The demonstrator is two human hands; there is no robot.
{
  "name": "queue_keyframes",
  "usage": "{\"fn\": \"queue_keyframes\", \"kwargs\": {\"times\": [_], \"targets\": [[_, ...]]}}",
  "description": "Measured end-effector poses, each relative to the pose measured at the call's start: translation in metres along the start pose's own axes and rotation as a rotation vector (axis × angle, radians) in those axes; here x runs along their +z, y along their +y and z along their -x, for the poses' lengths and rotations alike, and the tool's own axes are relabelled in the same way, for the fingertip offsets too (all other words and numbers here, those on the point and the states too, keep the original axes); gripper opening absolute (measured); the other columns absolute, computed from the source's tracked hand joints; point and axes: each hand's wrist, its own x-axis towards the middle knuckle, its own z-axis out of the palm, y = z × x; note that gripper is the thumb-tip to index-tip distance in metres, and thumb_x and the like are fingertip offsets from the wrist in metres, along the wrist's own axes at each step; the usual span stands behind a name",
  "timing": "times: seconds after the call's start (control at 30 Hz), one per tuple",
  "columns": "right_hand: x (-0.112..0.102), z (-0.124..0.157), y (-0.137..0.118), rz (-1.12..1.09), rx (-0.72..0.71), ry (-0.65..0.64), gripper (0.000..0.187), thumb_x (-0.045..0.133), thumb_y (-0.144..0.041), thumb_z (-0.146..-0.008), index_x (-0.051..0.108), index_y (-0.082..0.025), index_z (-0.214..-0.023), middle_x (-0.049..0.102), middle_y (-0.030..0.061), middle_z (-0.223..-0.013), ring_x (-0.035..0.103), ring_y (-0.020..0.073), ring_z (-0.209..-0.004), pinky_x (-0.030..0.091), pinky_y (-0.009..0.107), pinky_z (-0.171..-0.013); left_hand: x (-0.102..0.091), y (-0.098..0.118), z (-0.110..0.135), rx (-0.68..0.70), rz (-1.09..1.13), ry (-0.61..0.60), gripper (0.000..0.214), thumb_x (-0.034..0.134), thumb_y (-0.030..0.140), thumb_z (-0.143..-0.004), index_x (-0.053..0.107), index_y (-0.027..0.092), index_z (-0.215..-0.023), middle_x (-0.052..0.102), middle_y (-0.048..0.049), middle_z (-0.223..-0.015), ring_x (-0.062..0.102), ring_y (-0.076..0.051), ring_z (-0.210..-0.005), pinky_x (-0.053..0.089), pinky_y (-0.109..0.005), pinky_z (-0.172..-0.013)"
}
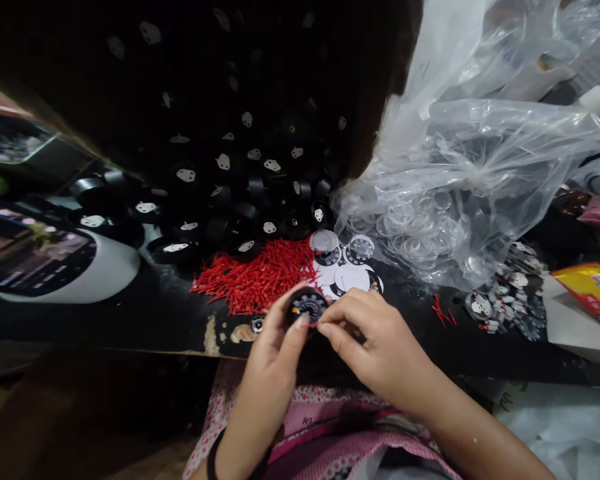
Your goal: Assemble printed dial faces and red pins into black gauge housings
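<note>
My left hand (275, 347) grips a small round black gauge (307, 303) with a printed dial, its thumb lying over the lower edge of the face. In my right hand (363, 333), thumb and forefinger pinch a thin red pointer (309, 325), which lies across the lower part of the dial beside the left thumb. Just beyond the hands spreads a heap of red pointers (260, 273). White and black printed dial discs (350, 277) lie to the right of that heap.
Black round housings (230, 227) with white plates pile up behind. At the right are a plastic bag (480, 173) with clear rings (415, 227), small metal parts (515, 293), loose red pointers (443, 310) and a yellow packet (593, 290). A white device with a screen (45, 257) stands left.
</note>
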Motion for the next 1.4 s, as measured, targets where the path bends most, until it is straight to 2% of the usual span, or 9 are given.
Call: {"fn": "queue_keyframes", "kwargs": {"times": [0.17,0.53,0.73,0.87,0.97,1.07,1.17,1.3,1.4], "targets": [[0.003,0.0,-0.003,0.058,0.053,0.003,0.011,0.058,-0.018,-0.094,0.062,-0.021,-0.085,0.067,-0.0006,-0.085,0.057,0.015,-0.08,0.037,0.03,-0.077,0.006,-0.004,0.002,0.056,-0.103,-0.126,0.031,0.065,0.039,-0.088,0.066,0.033,-0.119,0.068,-0.0012,-0.124,0.061,-0.023,-0.12,0.042,-0.034,-0.108],[0.002,0.002,-0.002,0.003,0.094,-0.014,0.014,0.058,-0.017,-0.094,0.059,-0.02,-0.081,0.064,-0.0019,-0.081,0.054,0.0141,-0.075,0.035,0.029,-0.075,0.008,0.008,0.006,0.069,-0.105,-0.125,0.029,0.072,0.034,-0.081,0.072,0.029,-0.109,0.072,-0.0034,-0.114,0.064,-0.027,-0.116,0.047,-0.036,-0.104],[0.01,0.007,-0.003,0.033,0.073,0.011,0.017,0.057,-0.014,-0.093,0.054,-0.019,-0.078,0.061,-0.002,-0.075,0.053,0.014,-0.072,0.034,0.028,-0.072,0.009,0.01,0.007,0.152,-0.191,-0.064,0.024,0.073,0.03,-0.077,0.073,0.026,-0.101,0.074,-0.0046,-0.11,0.068,-0.027,-0.108,0.051,-0.035,-0.098],[0.016,0.009,-0.003,0.048,0.092,0.029,0.021,0.056,-0.016,-0.093,0.05,-0.02,-0.074,0.056,-0.0034,-0.067,0.049,0.0135,-0.066,0.033,0.027,-0.067,0.005,0.007,0.009,0.235,-0.334,-0.049,0.028,0.07,0.029,-0.08,0.071,0.024,-0.108,0.073,-0.0042,-0.116,0.066,-0.027,-0.112,0.049,-0.037,-0.102],[0.014,0.006,-0.001,0.04,0.108,-0.013,0.027,0.059,-0.018,-0.092,0.047,-0.02,-0.067,0.052,-0.0053,-0.06,0.046,0.0117,-0.059,0.031,0.026,-0.064,-0.002,0.005,0.005,0.22,-0.369,-0.113,0.029,0.066,0.03,-0.084,0.069,0.024,-0.112,0.071,-0.0035,-0.121,0.065,-0.024,-0.116,0.047,-0.036,-0.104],[0.008,0.001,0.001,0.071,0.021,-0.002,0.021,0.062,-0.015,-0.088,0.053,-0.019,-0.069,0.057,-0.0036,-0.065,0.049,0.0118,-0.061,0.033,0.026,-0.065,-0.01,0.004,-0.001,0.044,-0.226,-0.208,0.035,0.065,0.034,-0.087,0.066,0.03,-0.121,0.069,-0.0014,-0.127,0.061,-0.023,-0.123,0.045,-0.035,-0.108],[0.004,-0.004,0.005,0.194,-0.133,0.033,0.007,0.057,-0.014,-0.09,0.063,-0.015,-0.092,0.066,0.0027,-0.083,0.056,0.0162,-0.077,0.036,0.029,-0.075,-0.013,0.004,-0.004,-0.094,-0.118,-0.25,0.044,0.065,0.039,-0.088,0.06,0.036,-0.131,0.064,0.0002,-0.135,0.055,-0.025,-0.13,0.044,-0.038,-0.109],[0.007,-0.01,0.011,0.443,-0.249,0.033,0.013,0.051,-0.015,-0.091,0.063,-0.014,-0.087,0.065,0.0054,-0.081,0.056,0.0198,-0.076,0.034,0.034,-0.075,-0.012,0.006,-0.002,-0.045,-0.269,-0.196,0.044,0.063,0.049,-0.087,0.065,0.033,-0.128,0.062,-0.001,-0.139,0.047,-0.029,-0.138,0.037,-0.042,-0.115],[0.013,-0.013,0.01,0.493,-0.258,0.022,0.014,0.049,-0.017,-0.09,0.061,-0.016,-0.082,0.065,0.0048,-0.079,0.056,0.0198,-0.074,0.035,0.034,-0.074,-0.016,-0.001,-0.002,-0.016,-0.413,-0.154,0.044,0.068,0.05,-0.081,0.07,0.032,-0.121,0.064,-0.0013,-0.136,0.046,-0.032,-0.138,0.034,-0.045,-0.117]]}}
